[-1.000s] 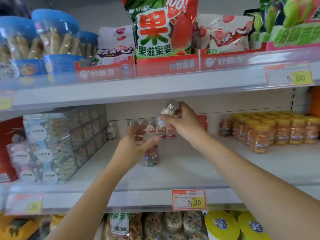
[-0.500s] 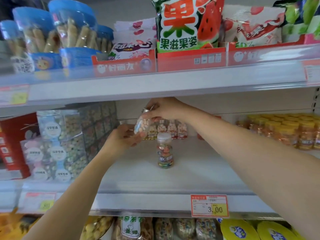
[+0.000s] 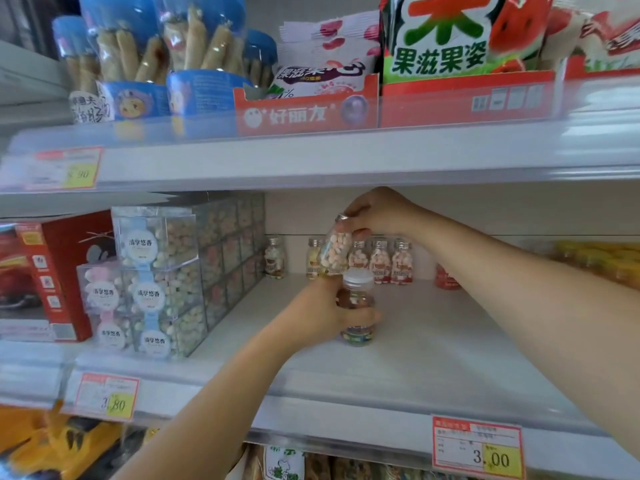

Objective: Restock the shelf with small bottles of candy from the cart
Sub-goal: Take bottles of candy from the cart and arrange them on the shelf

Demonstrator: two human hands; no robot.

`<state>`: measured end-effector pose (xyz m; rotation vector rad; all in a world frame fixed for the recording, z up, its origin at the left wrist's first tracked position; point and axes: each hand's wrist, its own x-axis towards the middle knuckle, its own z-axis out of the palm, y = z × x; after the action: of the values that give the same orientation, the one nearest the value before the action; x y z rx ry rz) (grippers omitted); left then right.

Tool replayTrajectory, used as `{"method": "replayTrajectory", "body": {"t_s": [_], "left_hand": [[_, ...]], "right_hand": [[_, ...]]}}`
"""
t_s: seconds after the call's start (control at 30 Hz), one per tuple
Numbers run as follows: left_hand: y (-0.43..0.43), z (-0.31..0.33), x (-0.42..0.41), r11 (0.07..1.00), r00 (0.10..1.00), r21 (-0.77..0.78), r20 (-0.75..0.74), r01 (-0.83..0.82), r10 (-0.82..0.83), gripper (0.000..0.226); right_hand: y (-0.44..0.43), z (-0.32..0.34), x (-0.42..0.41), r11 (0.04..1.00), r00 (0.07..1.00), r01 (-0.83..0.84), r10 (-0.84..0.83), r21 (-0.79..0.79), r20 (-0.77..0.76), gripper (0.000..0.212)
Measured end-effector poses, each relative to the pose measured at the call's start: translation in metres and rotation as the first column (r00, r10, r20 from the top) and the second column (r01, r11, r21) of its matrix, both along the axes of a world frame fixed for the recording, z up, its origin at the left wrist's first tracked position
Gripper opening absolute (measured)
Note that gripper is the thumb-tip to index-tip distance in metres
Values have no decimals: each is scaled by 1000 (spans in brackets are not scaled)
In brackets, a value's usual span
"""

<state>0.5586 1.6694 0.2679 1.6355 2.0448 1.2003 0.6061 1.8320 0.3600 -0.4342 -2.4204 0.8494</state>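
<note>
Head view: the right hand (image 3: pixel 375 211) reaches in under the upper shelf and holds a small clear bottle of pink-and-white candy with a silver cap (image 3: pixel 335 249) by its top, fingers (image 3: pixel 360 233) pinched closed around the cap end. The bottle hangs tilted, cap up and toward the right, base down and toward the left, so its long axis is well off vertical. It is in the air, above the white middle shelf (image 3: pixel 433 341) and in front of the back row of similar silver-capped candy bottles (image 3: pixel 381 261) standing upright against the rear wall.

Just below it, the left hand (image 3: pixel 322 313) is wrapped around a wider clear bottle with a white cap and mixed-colour candy (image 3: pixel 356 306), which stands upright on the shelf. Its fingers curl closed around the body, and the tilted bottle's base sits almost over that white cap.

The back row lies beyond and slightly right of the held bottle, so the right hand is the nearer one for placing it. The bottle probably needs righting to vertical before it goes down, and there looks to be a gap in the row near the left-hand bottles.
</note>
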Motion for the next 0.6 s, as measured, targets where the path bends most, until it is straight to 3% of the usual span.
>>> {"method": "replayTrajectory", "body": {"t_s": [0.13, 0.23, 0.4, 0.6], "left_hand": [[-22, 0, -25, 992, 992, 24, -35, -124, 125, 16], [-39, -2, -41, 959, 955, 38, -85, -281, 283, 13], [-44, -9, -62, 779, 761, 148, -167, -609, 627, 12], [-36, -14, -67, 709, 692, 156, -153, -688, 706, 32]], "right_hand": [[-4, 3, -9, 999, 998, -45, 44, -22, -36, 32], [-15, 5, -22, 991, 994, -110, 110, 75, 11, 39], [-24, 6, -44, 952, 964, -204, 155, 229, 216, 41], [-25, -11, -49, 891, 905, -258, 87, 375, 416, 43]]}}
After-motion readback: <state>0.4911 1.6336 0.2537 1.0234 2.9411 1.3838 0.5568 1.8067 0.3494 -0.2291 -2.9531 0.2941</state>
